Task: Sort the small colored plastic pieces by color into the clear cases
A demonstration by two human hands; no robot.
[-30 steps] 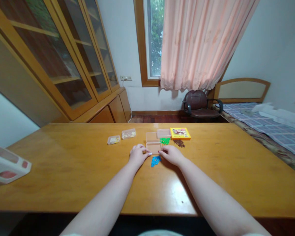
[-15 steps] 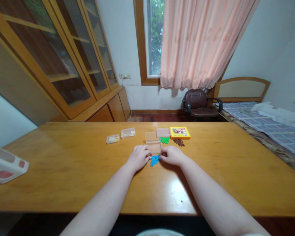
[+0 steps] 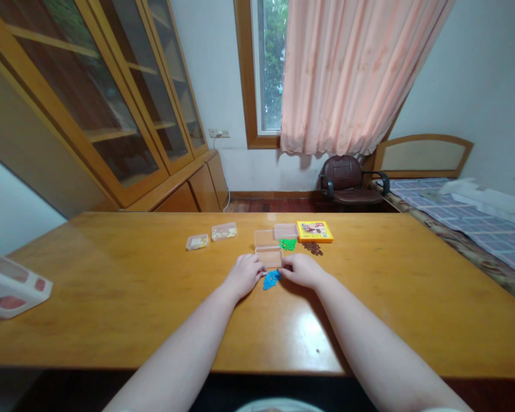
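Note:
A pile of small blue pieces (image 3: 272, 280) lies on the table between my two hands. Behind it stands a clear plastic box (image 3: 269, 257), its hinged lid (image 3: 266, 238) laid back. My left hand (image 3: 245, 274) is beside the box's near left corner, fingers curled, tips at the pile's left edge. On the other side, my right hand (image 3: 301, 270) bends its fingers together by the box's right corner and the pile's right edge. Whatever either hand pinches is too small or hidden to make out.
Green pieces (image 3: 288, 244) and brown pieces (image 3: 313, 248) lie beyond the right hand, near a yellow box (image 3: 315, 231) and another clear case (image 3: 285, 230). Two small clear boxes (image 3: 197, 242) (image 3: 224, 231) with pale pieces stand back left. A white plastic holder (image 3: 15, 286) is at far left.
Both hands stay almost in place beside the blue pieces, with only slight finger movement. The whole view has shifted a little.

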